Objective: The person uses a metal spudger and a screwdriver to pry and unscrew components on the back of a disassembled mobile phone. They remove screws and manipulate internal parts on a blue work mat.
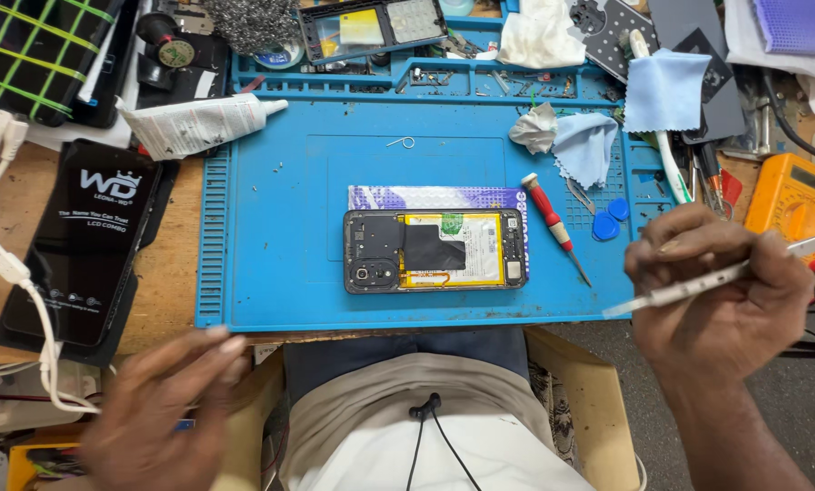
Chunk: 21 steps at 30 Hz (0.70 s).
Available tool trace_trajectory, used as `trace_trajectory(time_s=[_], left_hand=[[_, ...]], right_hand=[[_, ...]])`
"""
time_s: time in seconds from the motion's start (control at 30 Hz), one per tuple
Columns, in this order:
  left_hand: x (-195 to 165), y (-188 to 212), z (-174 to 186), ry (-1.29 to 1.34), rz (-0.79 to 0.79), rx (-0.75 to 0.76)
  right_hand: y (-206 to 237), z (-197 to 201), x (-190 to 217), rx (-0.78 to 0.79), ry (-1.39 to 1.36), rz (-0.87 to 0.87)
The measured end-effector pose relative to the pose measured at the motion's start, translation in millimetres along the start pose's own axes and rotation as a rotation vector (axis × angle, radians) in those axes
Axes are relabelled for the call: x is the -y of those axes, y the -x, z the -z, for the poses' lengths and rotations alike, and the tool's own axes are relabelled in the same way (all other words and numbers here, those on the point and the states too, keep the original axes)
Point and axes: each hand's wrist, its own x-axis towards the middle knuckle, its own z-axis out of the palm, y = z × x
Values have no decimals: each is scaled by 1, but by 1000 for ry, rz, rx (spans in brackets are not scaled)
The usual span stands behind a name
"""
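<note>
While a slim white tool (698, 289) is pinched between the clenched fingers of the right hand (721, 286), the opened phone (435, 249) is found to its left, well apart, at the middle of the blue mat (271, 227). Its long axis is laid left to right; a yellow battery and black shielding are exposed. The left hand (162, 414), blurred and loosely spread, holds nothing and is placed below the mat's near edge, about as far off as the right
</note>
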Motion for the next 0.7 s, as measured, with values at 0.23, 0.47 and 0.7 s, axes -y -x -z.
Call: trace_trajectory(time_s=[0.23, 0.47, 0.7], left_hand=[[21, -2, 19, 13, 256, 20], [21, -16, 1, 161, 191, -64], [-14, -62, -25, -8, -183, -38]], right_hand=[[-22, -24, -11, 4, 105, -82], [-23, -34, -2, 222, 889, 131], [-5, -51, -8, 265, 986, 223]])
